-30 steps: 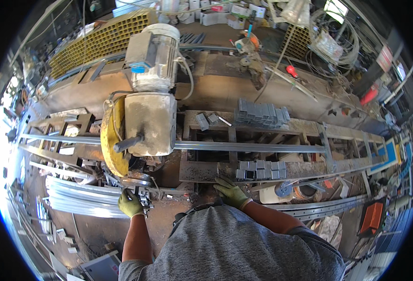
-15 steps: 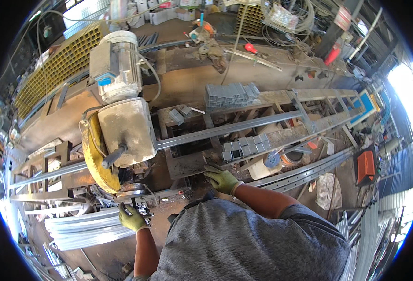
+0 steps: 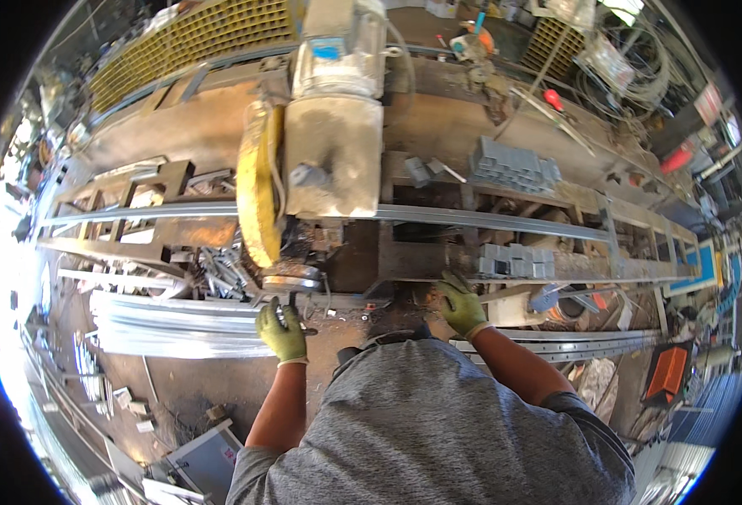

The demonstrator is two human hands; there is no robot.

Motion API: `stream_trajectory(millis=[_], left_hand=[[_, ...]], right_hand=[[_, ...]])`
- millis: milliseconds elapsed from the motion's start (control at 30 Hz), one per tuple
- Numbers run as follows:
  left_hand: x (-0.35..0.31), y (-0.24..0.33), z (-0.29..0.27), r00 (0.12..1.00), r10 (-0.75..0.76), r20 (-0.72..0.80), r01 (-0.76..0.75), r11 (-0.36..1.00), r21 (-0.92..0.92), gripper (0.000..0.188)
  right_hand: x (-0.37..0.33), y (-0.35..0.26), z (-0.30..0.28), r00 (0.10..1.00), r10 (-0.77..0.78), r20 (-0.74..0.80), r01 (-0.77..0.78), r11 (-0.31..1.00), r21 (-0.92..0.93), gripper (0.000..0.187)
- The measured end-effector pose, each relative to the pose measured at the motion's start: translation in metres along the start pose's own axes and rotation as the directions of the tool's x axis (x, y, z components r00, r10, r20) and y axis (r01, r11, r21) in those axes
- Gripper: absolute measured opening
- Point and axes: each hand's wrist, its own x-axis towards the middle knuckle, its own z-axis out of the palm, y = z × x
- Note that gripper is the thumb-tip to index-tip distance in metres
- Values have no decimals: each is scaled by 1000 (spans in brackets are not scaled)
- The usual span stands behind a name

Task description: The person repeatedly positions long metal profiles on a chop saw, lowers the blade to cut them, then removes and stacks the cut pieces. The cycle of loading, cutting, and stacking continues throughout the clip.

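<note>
My left hand (image 3: pixel 282 331), in a yellow-green glove, is just below a round metal part (image 3: pixel 291 279) at the front of the cut-off saw (image 3: pixel 334 156). Its fingers are slightly curled and apart, with nothing visible in them. My right hand (image 3: pixel 462 305), gloved alike, is at the bench's front edge with fingers stretched out. The saw has a dusty motor, a yellow blade guard (image 3: pixel 259 185) and a dark handle (image 3: pixel 310 175). A long grey metal channel (image 3: pixel 497 220) runs across the bench under the saw head. Short cut channel pieces (image 3: pixel 518 261) lie in rows beyond my right hand.
Another stack of cut pieces (image 3: pixel 514 164) sits farther back on the bench frame (image 3: pixel 421 259). Long shiny profiles (image 3: pixel 177 324) lie to the left of my left hand. An orange-and-black box (image 3: pixel 667 373) stands at the right. Yellow grating (image 3: pixel 190 50) leans at the back left.
The view has turned left, so the saw and bench appear farther right and higher. Both hands stay near the bench's front edge, the left still by the round metal part.
</note>
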Motion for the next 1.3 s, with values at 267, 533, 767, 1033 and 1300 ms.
stream_trajectory(millis=[267, 533, 767, 1033, 1300], left_hand=[[-6, 11, -12, 999, -9, 44, 8, 1000, 24, 41], [-9, 21, -1, 999, -46, -14, 48, 993, 108, 42], [4, -63, 23, 836, -540, 97, 538, 774, -333, 36], [12, -6, -8, 930, -322, -175, 323, 946, -27, 40], [31, 232, 113, 831, 443, 337, -357, 888, -288, 50]], right_hand=[[11, -11, -13, 999, 31, 23, -31, 999, -29, 42], [61, -5, -69, 997, 44, -64, -40, 997, 60, 36], [130, 82, -137, 983, 145, -116, -151, 987, -48, 46], [159, 201, -174, 976, 193, 101, -164, 957, -241, 74], [161, 263, -173, 851, 331, 408, -171, 909, -380, 82]])
